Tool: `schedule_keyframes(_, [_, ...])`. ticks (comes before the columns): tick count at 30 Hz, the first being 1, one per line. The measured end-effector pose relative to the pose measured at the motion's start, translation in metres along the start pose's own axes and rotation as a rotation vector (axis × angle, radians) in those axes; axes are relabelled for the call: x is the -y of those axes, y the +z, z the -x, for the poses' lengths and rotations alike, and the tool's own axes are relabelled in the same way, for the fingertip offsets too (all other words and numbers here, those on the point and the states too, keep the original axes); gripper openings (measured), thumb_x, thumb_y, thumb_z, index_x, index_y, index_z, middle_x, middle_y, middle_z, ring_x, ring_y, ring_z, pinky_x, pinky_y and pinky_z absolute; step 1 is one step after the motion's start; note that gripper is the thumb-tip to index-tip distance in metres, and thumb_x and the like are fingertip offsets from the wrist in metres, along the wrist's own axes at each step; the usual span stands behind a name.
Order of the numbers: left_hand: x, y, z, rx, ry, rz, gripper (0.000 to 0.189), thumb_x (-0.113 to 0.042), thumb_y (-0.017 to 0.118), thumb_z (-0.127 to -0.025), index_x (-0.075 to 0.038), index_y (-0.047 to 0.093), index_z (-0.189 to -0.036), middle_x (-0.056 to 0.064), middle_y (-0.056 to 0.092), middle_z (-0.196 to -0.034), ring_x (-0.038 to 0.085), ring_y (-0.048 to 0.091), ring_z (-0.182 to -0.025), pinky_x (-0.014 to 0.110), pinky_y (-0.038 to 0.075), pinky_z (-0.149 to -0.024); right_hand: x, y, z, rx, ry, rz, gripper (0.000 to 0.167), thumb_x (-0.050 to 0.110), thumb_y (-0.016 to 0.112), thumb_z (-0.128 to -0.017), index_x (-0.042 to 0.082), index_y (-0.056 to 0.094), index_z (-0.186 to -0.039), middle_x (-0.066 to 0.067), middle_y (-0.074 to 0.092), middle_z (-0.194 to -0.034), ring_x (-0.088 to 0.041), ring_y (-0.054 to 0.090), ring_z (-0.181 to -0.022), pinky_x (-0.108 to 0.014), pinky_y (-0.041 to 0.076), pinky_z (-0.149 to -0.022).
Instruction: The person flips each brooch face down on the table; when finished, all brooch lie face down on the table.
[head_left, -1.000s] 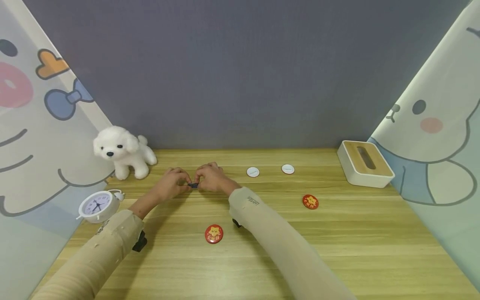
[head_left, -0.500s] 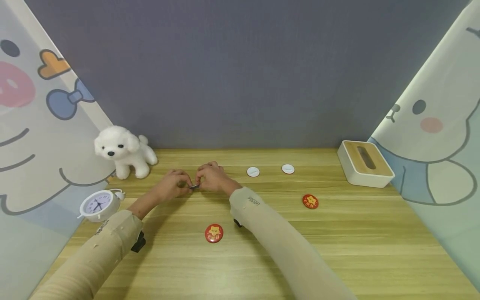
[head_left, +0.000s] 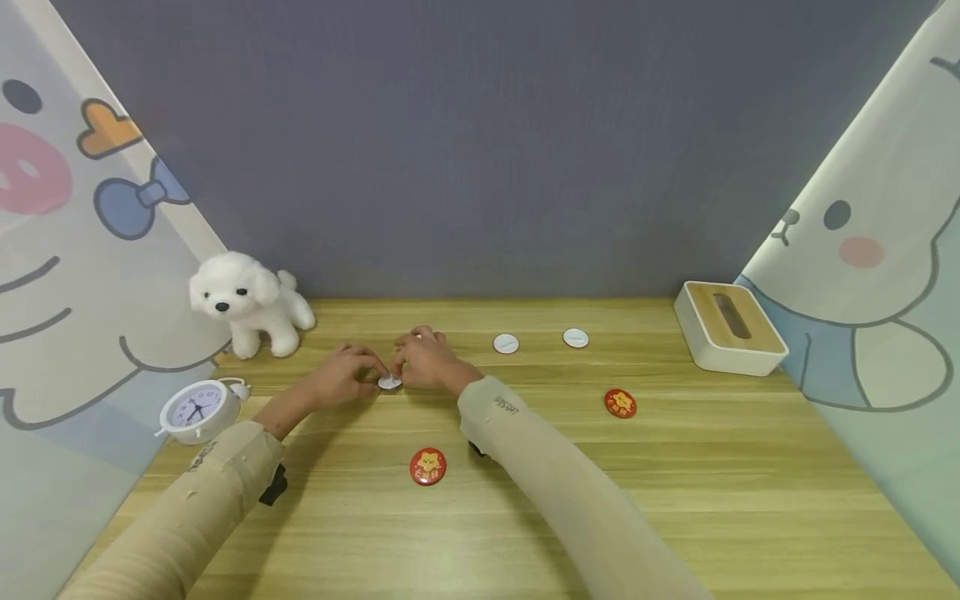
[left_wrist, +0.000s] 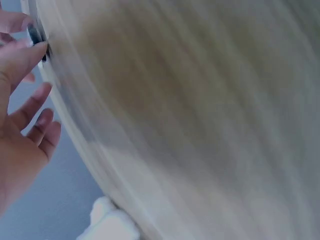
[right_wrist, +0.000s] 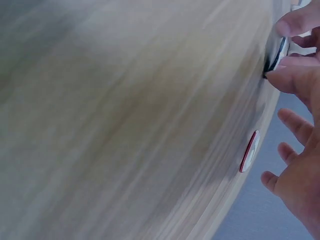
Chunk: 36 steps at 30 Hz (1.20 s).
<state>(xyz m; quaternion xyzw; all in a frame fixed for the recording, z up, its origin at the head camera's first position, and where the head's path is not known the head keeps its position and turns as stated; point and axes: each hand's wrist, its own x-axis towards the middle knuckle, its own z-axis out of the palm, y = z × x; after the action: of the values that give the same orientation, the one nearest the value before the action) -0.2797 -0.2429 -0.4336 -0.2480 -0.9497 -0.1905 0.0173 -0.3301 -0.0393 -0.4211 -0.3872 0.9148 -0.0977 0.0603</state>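
1. White and pale grey, a wall panel printed with a cartoon face and blue bow [head_left: 127,204] stands at the far left.
2. Just beside it, a round white alarm clock with a lilac face [head_left: 197,412] tilts back on the pale wood-grain tabletop [head_left: 750,483].
3. Behind the clock, a fluffy white plush dog with black eyes and nose [head_left: 251,307] stands upright near the dark grey back wall [head_left: 487,158].
4. The left hand [head_left: 345,375], below a beige sleeve [head_left: 176,508], pinches the left edge of a small round disc with a white face and dark rim [head_left: 389,383].
5. That disc sits between the two hands, white face up in the head view; whether it touches the tabletop, I cannot tell.
6. The right hand [head_left: 426,360] pinches the disc's right edge between thumb and finger, its other fingers loosely bent.
7. Nearer the person lies a round red badge with a yellow star [head_left: 428,467].
8. Right of the hands lie two white-faced, red-rimmed round badges [head_left: 506,344] [head_left: 576,337], apart from each other.
9. Farther right is a second red star badge [head_left: 621,403].
10. A white box with a slotted wooden lid [head_left: 738,362] stands near the right-hand cartoon panel [head_left: 892,350].
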Motion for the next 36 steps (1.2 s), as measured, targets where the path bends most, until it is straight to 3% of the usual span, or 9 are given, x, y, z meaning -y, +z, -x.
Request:
schedule_keyframes(4, [-0.003,-0.005,0.001,0.01,0.036,-0.065,0.021,-0.019,0.08,-0.083,-0.016,0.077,-0.103,0.015,0.067,-0.116,0.041,0.055,-0.11,0.061,0.038,-0.097,0.0,-0.002,0.002,0.027,0.008,0.002,0.017,0.027,0.063,-0.095,0.035,0.077,-0.093,0.004,0.045,-0.156,-0.028,0.028,-0.147,-0.056,0.027,-0.117])
schedule_keyframes(10, [-0.003,-0.005,0.002,0.034,0.022,-0.082,0.021,-0.024,0.079,-0.085,-0.018,0.078,-0.105,0.014,0.067,-0.116,0.038,0.053,-0.109,0.058,0.04,-0.092,0.0,-0.002,0.004,0.045,0.001,-0.004,0.018,0.03,0.06,-0.097,0.035,0.077,-0.097,0.004,0.044,-0.157,-0.028,0.027,-0.147,-0.057,0.026,-0.117])
schedule_keyframes(20, [-0.006,-0.004,0.0,-0.007,0.07,-0.089,0.018,-0.021,0.078,-0.084,-0.016,0.078,-0.102,0.014,0.068,-0.109,0.035,0.056,-0.102,0.051,0.04,-0.086,-0.001,-0.003,0.005,0.066,0.018,-0.036,0.018,0.028,0.061,-0.097,0.036,0.077,-0.099,0.003,0.044,-0.157,-0.028,0.026,-0.148,-0.057,0.022,-0.12])
schedule_keyframes(26, [-0.009,-0.007,-0.002,0.026,0.035,-0.063,0.022,-0.02,0.073,-0.089,-0.013,0.076,-0.11,0.012,0.07,-0.114,0.036,0.059,-0.109,0.057,0.039,-0.095,-0.007,-0.007,0.01,0.045,0.02,-0.109,0.024,0.026,0.059,-0.096,0.034,0.075,-0.112,0.0,0.041,-0.159,-0.031,0.027,-0.148,-0.058,0.025,-0.118])
schedule_keyframes(32, [-0.013,-0.01,-0.006,-0.002,0.052,-0.027,0.026,-0.019,0.069,-0.093,-0.007,0.073,-0.116,0.015,0.07,-0.116,0.039,0.061,-0.11,0.061,0.037,-0.1,-0.027,-0.019,0.022,-0.02,0.053,-0.179,0.03,0.023,0.06,-0.096,0.028,0.072,-0.123,0.0,0.044,-0.157,-0.033,0.03,-0.146,-0.059,0.03,-0.114])
schedule_keyframes(36, [-0.017,-0.011,-0.009,0.017,0.006,0.009,0.029,-0.023,0.069,-0.094,-0.008,0.072,-0.119,0.017,0.068,-0.121,0.042,0.055,-0.117,0.061,0.037,-0.1,-0.043,-0.03,0.036,-0.051,0.08,-0.233,0.033,0.02,0.06,-0.095,0.024,0.071,-0.126,-0.003,0.044,-0.157,-0.036,0.028,-0.147,-0.062,0.025,-0.116])
